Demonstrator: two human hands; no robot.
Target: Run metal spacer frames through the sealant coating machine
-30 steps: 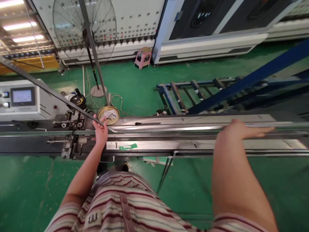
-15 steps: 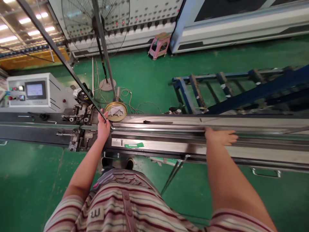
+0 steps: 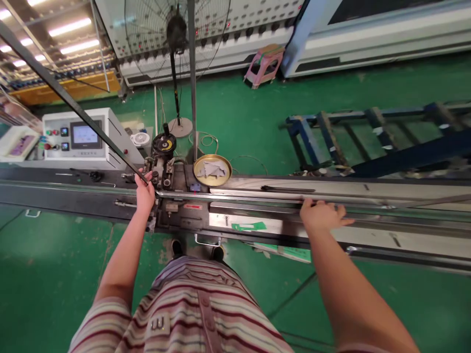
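Note:
My left hand [image 3: 145,193] is at the clamping head [image 3: 164,169] of a long bench machine. Its fingers are closed around the lower end of a long thin dark bar [image 3: 73,98], which slants up and out at the upper left. A narrow metal strip [image 3: 235,197] lies along the bench's guide channel, one end close to my left hand. My right hand [image 3: 323,215] rests palm down over this strip farther right, thumb side touching it, fingers apart and pointing right.
Behind the guide stands a round gold tray [image 3: 229,172] with crumpled paper. A control box [image 3: 79,147] with a screen is at left. A thin upright bar [image 3: 192,73] rises before a fan [image 3: 176,32]. Beyond are a pink stool [image 3: 263,68] and a blue frame [image 3: 305,139].
Both hands have moved left along the bench. The dark bar and the metal strip have shifted left with them, and my left hand is now past the clamping head. The view has turned left.

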